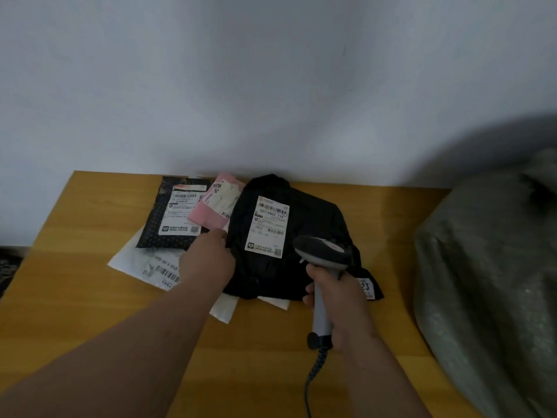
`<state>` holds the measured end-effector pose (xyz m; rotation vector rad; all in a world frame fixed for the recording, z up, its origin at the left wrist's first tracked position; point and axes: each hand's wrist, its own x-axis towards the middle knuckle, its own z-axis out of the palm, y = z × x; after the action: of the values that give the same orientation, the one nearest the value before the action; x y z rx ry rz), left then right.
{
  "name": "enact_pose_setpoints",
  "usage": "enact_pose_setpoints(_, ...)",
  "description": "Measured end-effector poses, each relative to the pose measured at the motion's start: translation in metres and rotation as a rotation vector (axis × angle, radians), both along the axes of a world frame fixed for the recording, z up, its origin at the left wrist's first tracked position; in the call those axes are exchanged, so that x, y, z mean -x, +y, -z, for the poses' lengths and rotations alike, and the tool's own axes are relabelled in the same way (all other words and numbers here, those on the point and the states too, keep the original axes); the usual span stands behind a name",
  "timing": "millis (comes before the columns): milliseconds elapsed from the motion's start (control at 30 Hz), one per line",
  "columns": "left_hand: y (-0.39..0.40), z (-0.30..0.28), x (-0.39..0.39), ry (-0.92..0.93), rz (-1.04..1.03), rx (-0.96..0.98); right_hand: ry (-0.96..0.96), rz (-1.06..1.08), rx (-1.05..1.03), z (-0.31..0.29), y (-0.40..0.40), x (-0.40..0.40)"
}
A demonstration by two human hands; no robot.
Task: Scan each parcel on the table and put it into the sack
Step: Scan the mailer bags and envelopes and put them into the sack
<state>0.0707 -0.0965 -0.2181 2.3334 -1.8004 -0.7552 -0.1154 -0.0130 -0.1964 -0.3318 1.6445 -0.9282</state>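
The table [90, 297] was a yellowish wooden top set against a pale wall. Near its back edge lay a loose heap of parcels. A white parcel [141, 263] lay flat on the wood at the left of the heap, label up, with a dark dotted parcel [156, 224] overlapping its far part. A big black parcel [304, 224] spread across the middle, its white label facing up, and white packaging [224, 309] stuck out from under its near edge onto the wood. A grey-green sack [488, 279] bulked at the table's right end.
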Motion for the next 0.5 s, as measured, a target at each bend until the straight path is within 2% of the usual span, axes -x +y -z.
enact_pose_setpoints(233, 0.036, -0.002, -0.015, 0.191, -0.097, 0.057, 0.013, -0.051, 0.027, -0.015, 0.017, -0.013)
enact_pose_setpoints(500, 0.084, -0.013, -0.036, 0.335, -0.235, -0.034, -0.02, -0.127, 0.016, -0.033, 0.044, -0.035)
